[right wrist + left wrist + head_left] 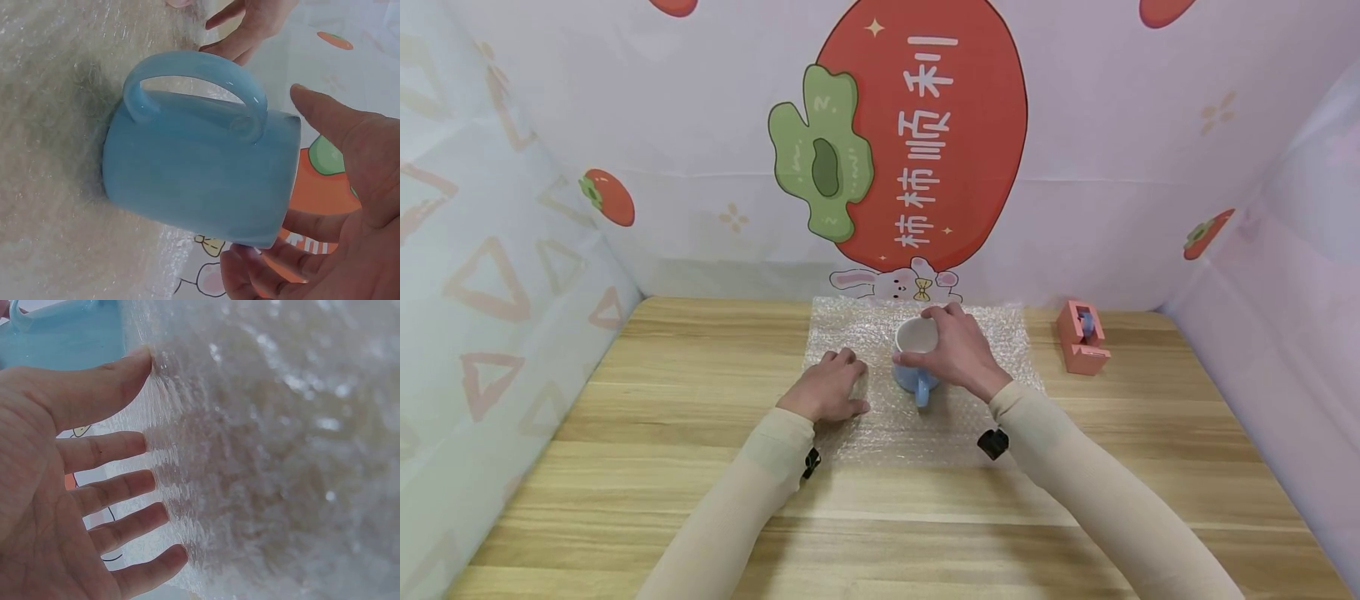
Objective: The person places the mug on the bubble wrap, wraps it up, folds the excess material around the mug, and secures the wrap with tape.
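Note:
A light blue mug (907,378) with a white inside stands upright on a sheet of bubble wrap (880,446). Its handle (197,65) points toward me in the head view. From the right, my right hand (958,350) grips the mug across its rim, thumb on the near side and fingers at the far side. My left hand (826,387) rests on the bubble wrap to the left of the mug. In the left wrist view its spread fingers (115,490) and thumb touch the wrap, holding nothing.
A pink tape dispenser (1084,360) with a blue roll sits at the back right of the wooden table (700,367). Behind the table hangs a white backdrop (1090,225) printed with a large red persimmon. Patterned side walls flank the table.

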A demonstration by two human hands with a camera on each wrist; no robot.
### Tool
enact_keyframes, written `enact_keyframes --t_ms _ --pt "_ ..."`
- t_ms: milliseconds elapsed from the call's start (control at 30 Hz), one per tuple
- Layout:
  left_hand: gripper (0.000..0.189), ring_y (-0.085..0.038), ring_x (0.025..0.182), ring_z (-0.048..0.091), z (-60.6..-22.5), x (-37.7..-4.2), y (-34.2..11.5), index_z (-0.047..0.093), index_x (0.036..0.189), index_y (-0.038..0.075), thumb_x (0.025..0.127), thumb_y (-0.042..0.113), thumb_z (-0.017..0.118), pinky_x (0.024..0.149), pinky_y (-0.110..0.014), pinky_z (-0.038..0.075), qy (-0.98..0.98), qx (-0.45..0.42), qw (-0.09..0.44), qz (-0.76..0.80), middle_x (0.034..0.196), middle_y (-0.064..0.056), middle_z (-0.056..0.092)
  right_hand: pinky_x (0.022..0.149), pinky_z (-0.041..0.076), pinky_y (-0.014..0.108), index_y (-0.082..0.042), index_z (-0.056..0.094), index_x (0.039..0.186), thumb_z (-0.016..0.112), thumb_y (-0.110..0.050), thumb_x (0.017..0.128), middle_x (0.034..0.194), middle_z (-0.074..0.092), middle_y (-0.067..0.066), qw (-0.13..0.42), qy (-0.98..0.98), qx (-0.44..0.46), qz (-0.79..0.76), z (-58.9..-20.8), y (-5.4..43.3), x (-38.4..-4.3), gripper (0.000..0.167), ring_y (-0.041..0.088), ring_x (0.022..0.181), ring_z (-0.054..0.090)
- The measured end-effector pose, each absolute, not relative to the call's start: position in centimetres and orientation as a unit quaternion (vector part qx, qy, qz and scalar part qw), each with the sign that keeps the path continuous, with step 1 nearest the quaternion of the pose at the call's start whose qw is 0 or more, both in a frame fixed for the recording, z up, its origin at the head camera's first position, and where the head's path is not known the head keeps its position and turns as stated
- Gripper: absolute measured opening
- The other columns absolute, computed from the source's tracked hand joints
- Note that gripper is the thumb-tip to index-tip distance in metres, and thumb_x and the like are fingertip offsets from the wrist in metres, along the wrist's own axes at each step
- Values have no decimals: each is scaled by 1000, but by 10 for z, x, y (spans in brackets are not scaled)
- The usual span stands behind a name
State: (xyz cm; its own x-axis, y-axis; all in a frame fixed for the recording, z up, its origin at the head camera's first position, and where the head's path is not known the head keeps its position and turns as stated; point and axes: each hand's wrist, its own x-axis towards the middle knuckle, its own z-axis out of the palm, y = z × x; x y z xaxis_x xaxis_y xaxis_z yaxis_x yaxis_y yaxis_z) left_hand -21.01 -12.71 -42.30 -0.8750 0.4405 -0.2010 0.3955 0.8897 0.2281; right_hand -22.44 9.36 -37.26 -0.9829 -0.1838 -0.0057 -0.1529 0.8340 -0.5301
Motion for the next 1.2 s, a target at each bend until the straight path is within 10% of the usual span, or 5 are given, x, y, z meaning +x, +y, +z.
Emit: enact_keyframes --t_ms 1200 --pt "59 -39 127 48 -425 -211 -128 60 135 5 90 37 78 102 -53 47 963 225 115 95 140 -19 50 89 53 51 -1 52 137 84 -48 80 130 56 17 7 945 -141 -297 -380 168 -179 80 36 114 56"
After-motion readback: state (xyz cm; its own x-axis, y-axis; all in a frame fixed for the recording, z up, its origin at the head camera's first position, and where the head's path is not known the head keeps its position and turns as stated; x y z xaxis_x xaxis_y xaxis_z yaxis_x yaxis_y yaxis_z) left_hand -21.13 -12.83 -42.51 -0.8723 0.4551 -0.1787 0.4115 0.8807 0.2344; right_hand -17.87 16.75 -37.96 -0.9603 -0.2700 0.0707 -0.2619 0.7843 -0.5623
